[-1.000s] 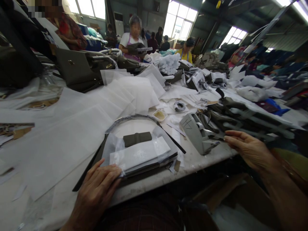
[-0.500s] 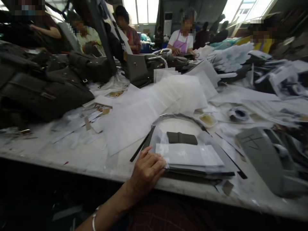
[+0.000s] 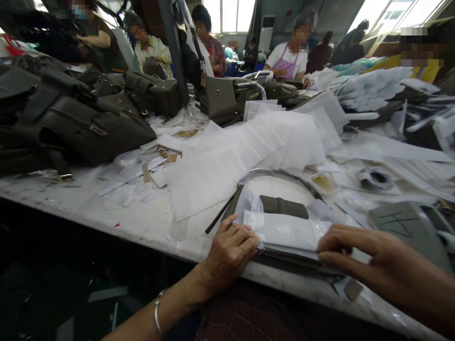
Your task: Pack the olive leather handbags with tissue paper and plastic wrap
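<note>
A dark grey-green bag (image 3: 284, 207) lies at the table's front edge, its wrapped handle (image 3: 280, 174) arching away from me. White wrapping (image 3: 284, 230) covers part of its near side. My left hand (image 3: 234, 251) grips the bag's near left corner, fingers curled over the wrapping. At the near right end of the wrapping, my right hand (image 3: 341, 246) is closed, thumb and forefinger pinched at its edge. The pinched part is mostly hidden by the fingers.
Several dark bags (image 3: 95, 123) are heaped at the left. White sheets (image 3: 227, 166) spread behind the wrapped bag. A tape roll (image 3: 375, 178), a small dish (image 3: 324, 183) and a grey-green dispenser (image 3: 408, 232) are at the right. Several people work across the table (image 3: 142, 213).
My right hand has come in from the right to the wrapping's right end. My left hand stays on the bag's left corner. The whole view has shifted, with the scene further right.
</note>
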A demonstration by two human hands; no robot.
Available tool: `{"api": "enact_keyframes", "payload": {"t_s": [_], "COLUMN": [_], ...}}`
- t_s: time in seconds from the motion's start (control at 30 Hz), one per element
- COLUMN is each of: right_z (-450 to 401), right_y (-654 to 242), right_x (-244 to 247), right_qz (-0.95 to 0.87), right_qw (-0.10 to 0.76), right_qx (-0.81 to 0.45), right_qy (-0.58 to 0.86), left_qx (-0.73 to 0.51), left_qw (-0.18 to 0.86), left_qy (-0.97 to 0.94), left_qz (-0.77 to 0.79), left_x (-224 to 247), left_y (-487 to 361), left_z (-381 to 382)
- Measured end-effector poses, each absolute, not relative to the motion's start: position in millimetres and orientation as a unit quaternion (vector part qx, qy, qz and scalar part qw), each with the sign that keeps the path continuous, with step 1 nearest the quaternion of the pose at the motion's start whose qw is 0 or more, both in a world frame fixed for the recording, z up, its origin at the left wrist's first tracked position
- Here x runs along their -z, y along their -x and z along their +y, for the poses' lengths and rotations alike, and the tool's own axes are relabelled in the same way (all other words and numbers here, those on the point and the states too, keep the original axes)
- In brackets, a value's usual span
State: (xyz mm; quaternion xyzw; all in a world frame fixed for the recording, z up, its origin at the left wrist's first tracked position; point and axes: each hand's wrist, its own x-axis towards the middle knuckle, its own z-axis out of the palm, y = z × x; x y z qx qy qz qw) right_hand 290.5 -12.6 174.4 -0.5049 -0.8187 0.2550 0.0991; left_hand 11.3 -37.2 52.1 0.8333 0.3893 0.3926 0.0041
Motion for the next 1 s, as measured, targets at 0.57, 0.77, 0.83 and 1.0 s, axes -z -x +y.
{"api": "enact_keyframes", "payload": {"t_s": [0.57, 0.77, 0.83, 1.0], "right_z": [78.6, 92.6, 98.2, 107.8], "right_y": [-140.1, -124.4, -119.7, -109.0], "right_x": [-174.1, -155.6, -154.5, -157.8], "right_qz": [-0.909, -0.901, -0.896, -0.87], "right_qw": [-0.296, -0.321, -0.327, -0.386], "right_qx": [-0.089, -0.129, -0.136, -0.138], "right_qy": [0.281, 0.262, 0.269, 0.275], "left_qx": [-0.42, -0.44, -0.436, -0.439], "left_qw": [0.041, 0.066, 0.071, 0.081], "left_qy": [-0.821, -0.814, -0.815, -0.814], "left_qz": [0.384, 0.373, 0.375, 0.371], "left_x": [-39.8, -38.5, -38.1, -36.3], "left_y": [-9.8, -8.2, -7.4, -6.4], "left_z": [-33.5, -32.2, -31.8, -29.3]}}
